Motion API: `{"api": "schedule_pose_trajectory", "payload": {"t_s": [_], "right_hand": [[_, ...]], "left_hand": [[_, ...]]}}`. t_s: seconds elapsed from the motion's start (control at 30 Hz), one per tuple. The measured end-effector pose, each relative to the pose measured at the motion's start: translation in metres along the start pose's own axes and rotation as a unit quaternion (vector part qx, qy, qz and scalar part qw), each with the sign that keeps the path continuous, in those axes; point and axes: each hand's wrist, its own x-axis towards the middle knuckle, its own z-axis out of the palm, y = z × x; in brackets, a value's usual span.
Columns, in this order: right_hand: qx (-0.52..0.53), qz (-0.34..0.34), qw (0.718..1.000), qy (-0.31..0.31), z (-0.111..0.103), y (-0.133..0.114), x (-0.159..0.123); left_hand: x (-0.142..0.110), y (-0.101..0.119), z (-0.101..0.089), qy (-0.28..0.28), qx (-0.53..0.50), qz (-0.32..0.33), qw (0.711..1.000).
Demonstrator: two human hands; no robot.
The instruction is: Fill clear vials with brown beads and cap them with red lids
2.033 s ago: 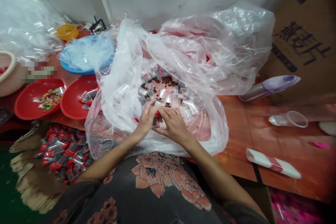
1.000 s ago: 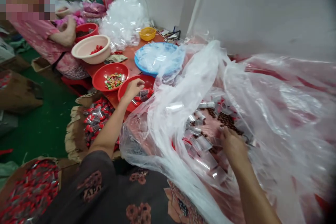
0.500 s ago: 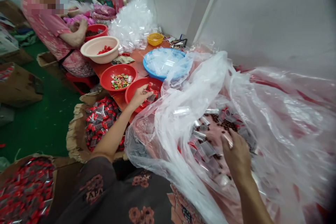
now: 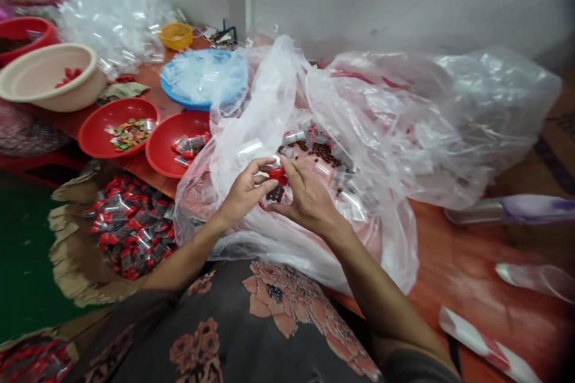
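My left hand (image 4: 245, 191) and my right hand (image 4: 308, 197) meet over the mouth of a big clear plastic bag (image 4: 359, 131). Between their fingertips they pinch a small clear packet with a red top (image 4: 277, 182) that has dark beads in it. Inside the bag lie several small clear packets (image 4: 345, 191) and a heap of dark brown beads (image 4: 326, 152). A red bowl (image 4: 168, 146) to the left holds a few finished red-topped packets.
A second red bowl (image 4: 101, 131) holds coloured bits. Behind stand a beige basin (image 4: 40, 78), a blue plate (image 4: 197, 81) and a yellow bowl (image 4: 176, 36). A cardboard box (image 4: 72, 251) of red-topped packets sits low left. A purple-tipped tool (image 4: 516, 209) lies right.
My left hand came back from the red bowl to the bag. Both hands now pinch one packet together. The view swung right, away from the other person.
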Motion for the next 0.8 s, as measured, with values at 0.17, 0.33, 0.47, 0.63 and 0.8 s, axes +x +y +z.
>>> {"api": "schedule_pose_trajectory", "payload": {"t_s": [0.17, 0.33, 0.47, 0.63, 0.8], "right_hand": [[0.004, 0.04, 0.999, 0.017, -0.005, 0.003, -0.026], [0.012, 0.056, 0.996, 0.064, -0.003, 0.003, -0.038], [0.005, 0.037, 0.996, 0.075, 0.001, 0.003, -0.041], [-0.046, 0.004, 0.994, 0.097, 0.006, 0.006, -0.045], [-0.055, 0.014, 0.995, 0.086, 0.014, 0.008, -0.049]], "left_hand": [[0.001, -0.002, 0.018, 0.028, -0.005, -0.046, 0.999], [-0.001, -0.011, 0.038, 0.008, -0.085, -0.139, 0.987], [-0.003, -0.024, 0.059, -0.013, -0.124, -0.182, 0.975], [-0.007, -0.035, 0.069, 0.044, -0.109, -0.165, 0.979], [-0.008, -0.035, 0.067, 0.043, -0.125, -0.182, 0.974]]}}
